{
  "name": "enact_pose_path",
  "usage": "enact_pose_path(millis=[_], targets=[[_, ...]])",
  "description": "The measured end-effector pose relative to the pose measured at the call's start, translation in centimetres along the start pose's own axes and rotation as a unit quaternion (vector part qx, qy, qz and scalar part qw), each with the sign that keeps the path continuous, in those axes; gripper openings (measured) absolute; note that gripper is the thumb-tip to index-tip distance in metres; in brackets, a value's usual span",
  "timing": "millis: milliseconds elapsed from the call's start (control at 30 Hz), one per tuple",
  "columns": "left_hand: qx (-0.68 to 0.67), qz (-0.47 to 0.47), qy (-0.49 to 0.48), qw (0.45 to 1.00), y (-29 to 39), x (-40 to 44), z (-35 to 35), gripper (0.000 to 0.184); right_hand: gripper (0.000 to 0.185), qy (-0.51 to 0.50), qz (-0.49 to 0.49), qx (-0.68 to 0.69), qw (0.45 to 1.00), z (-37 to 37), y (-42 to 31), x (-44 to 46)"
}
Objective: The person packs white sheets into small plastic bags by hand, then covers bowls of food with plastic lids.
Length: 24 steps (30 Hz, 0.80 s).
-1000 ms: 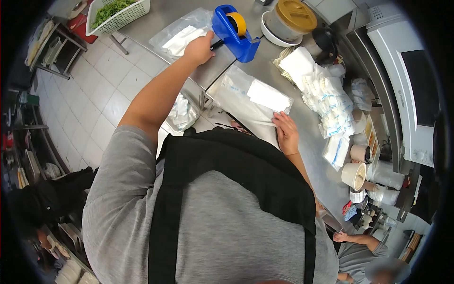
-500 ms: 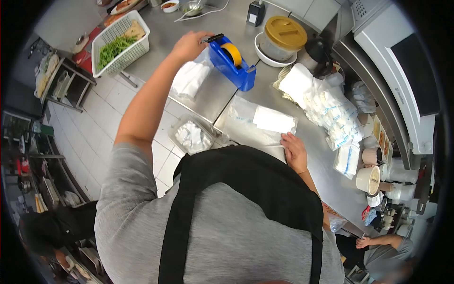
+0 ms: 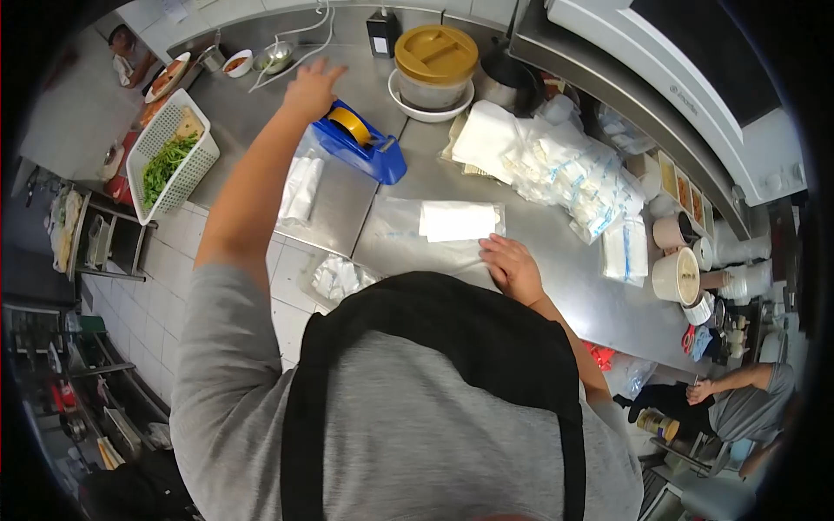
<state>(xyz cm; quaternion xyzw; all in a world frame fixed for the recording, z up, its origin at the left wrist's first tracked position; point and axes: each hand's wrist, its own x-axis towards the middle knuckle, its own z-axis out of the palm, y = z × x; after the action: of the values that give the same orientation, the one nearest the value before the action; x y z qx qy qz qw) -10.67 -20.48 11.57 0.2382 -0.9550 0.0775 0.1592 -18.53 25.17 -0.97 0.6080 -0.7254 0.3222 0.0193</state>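
Observation:
My left hand (image 3: 311, 89) is stretched out at the upper left, fingers spread and empty, just behind the blue tape dispenser (image 3: 369, 159) with its yellow roll. My right hand (image 3: 512, 267) lies with fingers loosely extended at the right edge of a clear plastic bag (image 3: 391, 227). On that bag is a white folded sheet (image 3: 458, 222). Left of the dispenser lies a white plastic-wrapped bundle (image 3: 301, 187). A large pile of white packets with blue print (image 3: 556, 169) sits to the right.
A perforated basket of greens (image 3: 178, 165) stands far left. Behind are a gold-lidded tub (image 3: 434, 65), a white cable (image 3: 291, 56) and small bowls. Cups and tubs (image 3: 676, 273) line the right side. Another person's hands (image 3: 698, 391) show at the lower right.
My left hand has moved from the white bundle to beyond the dispenser, and the black pen it held is no longer visible. My right hand stays by the bag. The view has shifted.

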Motion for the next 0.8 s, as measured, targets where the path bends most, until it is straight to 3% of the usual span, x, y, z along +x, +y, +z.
enact_pose_path(millis=[67,133,200,267,333,533,567,667,700,800], targets=[[0.018,0.053,0.136,0.989,2.0,-3.0,-2.6,0.076,0.019,-0.007,0.004,0.003,1.000,-0.2,-0.2,0.1],[-0.089,0.158,0.141,0.973,3.6,-7.7,-3.7,0.080,0.019,-0.008,0.005,0.004,1.000,-0.1,-0.2,0.1],[-0.188,0.275,0.016,0.943,4.7,-13.9,-3.0,0.089,0.018,-0.006,0.005,0.002,1.000,0.1,0.2,0.0],[-0.168,0.303,-0.139,0.928,6.1,-20.3,-1.6,0.092,0.016,-0.005,0.013,0.008,1.000,0.3,0.4,-0.2],[-0.204,0.280,-0.194,0.918,7.4,-24.8,-0.1,0.092,0.015,-0.006,0.027,0.021,0.999,0.3,0.4,-0.2],[-0.333,0.186,-0.040,0.923,10.4,-26.7,4.4,0.056,0.011,0.041,0.114,0.127,0.984,0.5,0.9,-0.2],[-0.348,0.149,-0.034,0.925,11.0,-26.9,4.3,0.041,0.011,0.053,0.132,0.145,0.979,0.7,1.0,0.0],[-0.416,0.050,-0.063,0.906,11.5,-26.5,4.4,0.039,0.011,0.058,0.281,0.272,0.919,1.5,2.5,0.6],[-0.408,0.026,-0.004,0.913,12.4,-26.0,3.2,0.029,0.012,0.064,0.277,0.278,0.917,1.6,2.4,0.9],[-0.479,-0.107,-0.039,0.870,12.9,-25.4,5.0,0.024,0.014,0.076,0.275,0.289,0.914,1.7,2.6,2.4]])
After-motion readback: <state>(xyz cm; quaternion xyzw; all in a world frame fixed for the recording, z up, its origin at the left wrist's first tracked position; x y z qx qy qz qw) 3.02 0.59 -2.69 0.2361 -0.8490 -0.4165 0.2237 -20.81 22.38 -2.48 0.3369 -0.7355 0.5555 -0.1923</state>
